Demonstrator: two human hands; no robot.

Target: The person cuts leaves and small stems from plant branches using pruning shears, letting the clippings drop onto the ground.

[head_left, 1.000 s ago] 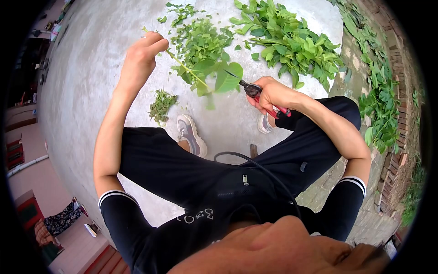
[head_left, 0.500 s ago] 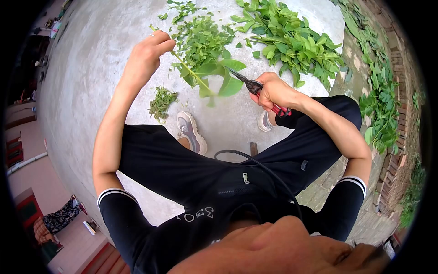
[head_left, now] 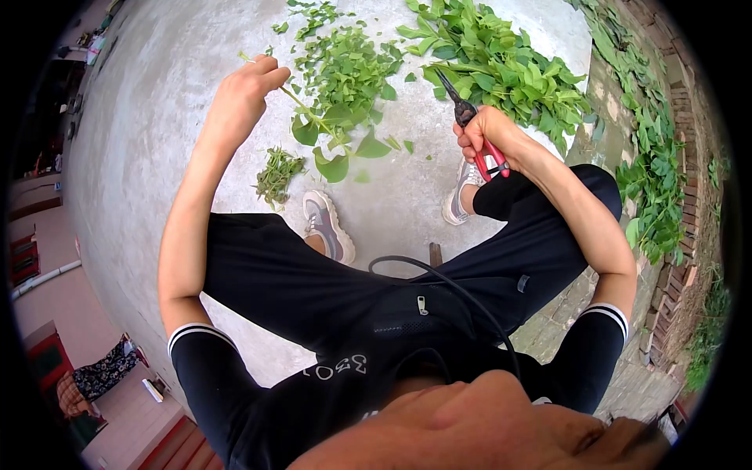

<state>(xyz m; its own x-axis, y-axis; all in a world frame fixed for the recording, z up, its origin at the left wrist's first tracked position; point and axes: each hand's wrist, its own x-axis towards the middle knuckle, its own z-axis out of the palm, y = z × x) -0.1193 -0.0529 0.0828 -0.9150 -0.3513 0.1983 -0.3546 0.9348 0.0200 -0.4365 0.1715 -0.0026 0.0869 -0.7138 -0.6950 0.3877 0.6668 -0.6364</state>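
Note:
My left hand (head_left: 249, 92) is closed in a pinch around a green leafy stem (head_left: 316, 121), whose tip pokes out above the fingers. The rest of it slants down to the right, bearing a few broad leaves with cut edges. My right hand (head_left: 492, 135) grips red-handled pruning shears (head_left: 465, 113), their dark blades pointing up and left, apart from the stem. Under and behind the stem, a pile of cut leaf pieces (head_left: 345, 74) is spread on the concrete. Small loose bits lie right of the stem's leaves.
A large heap of leafy branches (head_left: 509, 70) lies at the upper right. More greenery (head_left: 658, 180) lines the brick edge. A small clump of stalks (head_left: 278, 176) sits near my left shoe (head_left: 329, 227). At the far left, a person (head_left: 98, 376) is by a doorway.
The shears have swung up and right, away from the leaves. Part of the foliage is cut off, and fresh pieces appear below. My left hand has shifted slightly left with the stem.

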